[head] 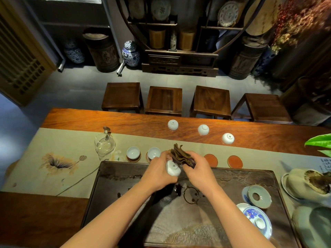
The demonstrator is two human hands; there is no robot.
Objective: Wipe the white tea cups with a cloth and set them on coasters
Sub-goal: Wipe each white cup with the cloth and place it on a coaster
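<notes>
At frame centre, my left hand [159, 171] is gripping an upturned white porcelain tea cup [172, 169] while my right hand [196, 169] is pinching the folded brown cloth [180, 154] against it, drying before setting on an orange round coaster [211, 159]

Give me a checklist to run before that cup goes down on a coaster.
1. Cup held: ok, left hand grips the white tea cup, base up.
2. Cloth in hand: ok, right hand holds the brown cloth.
3. Cup wiped dry: cannot tell.
4. Free coaster: ok, two bare red coasters.
5. Cup upright: not ok.
6. Cups waiting: three upside-down cups on the wooden table.
</notes>
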